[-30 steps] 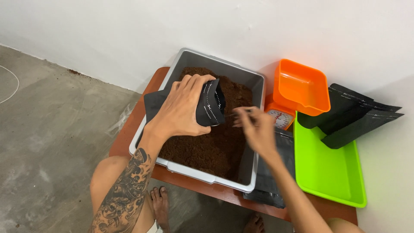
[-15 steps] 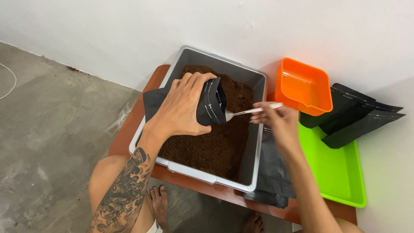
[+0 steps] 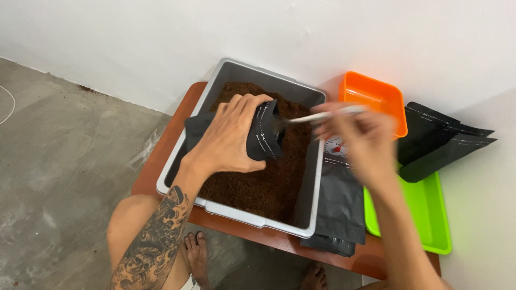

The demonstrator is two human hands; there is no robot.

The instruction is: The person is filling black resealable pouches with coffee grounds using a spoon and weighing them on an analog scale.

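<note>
White wall and bare grey concrete floor [image 3: 59, 161] surround a small reddish-brown wooden table [image 3: 172, 134], seen from above. Most of the table is taken up by a grey plastic tub [image 3: 244, 70] filled with dark brown, crumbly powder [image 3: 258, 182]; every other place below is told from this tub.

Over the middle of the tub, the tattooed left hand [image 3: 228, 142] wraps its fingers and thumb firmly round a black pouch [image 3: 266, 137], holding it above the powder with its open mouth turned toward the tub's right side. The right hand [image 3: 363, 142], blurred by motion, hovers over the tub's right rim and pinches the handle of a white spoon [image 3: 317, 116]. The spoon's bowl end sits at the pouch's mouth; whether it carries powder cannot be told.

Just beside the tub's right wall stands a small scale with a round dial [image 3: 336, 147], partly hidden by the right hand. A stack of flat black pouches [image 3: 338, 209] lies against the same wall, nearer the person. Beyond the scale, by the tub's far right corner, sits an orange plastic tray [image 3: 376, 96]. Farther right lies a bright green tray [image 3: 430, 215], with more black pouches [image 3: 446, 142] fanned across its far end. Bare feet [image 3: 199, 258] show on the floor below the tub's near edge.
</note>
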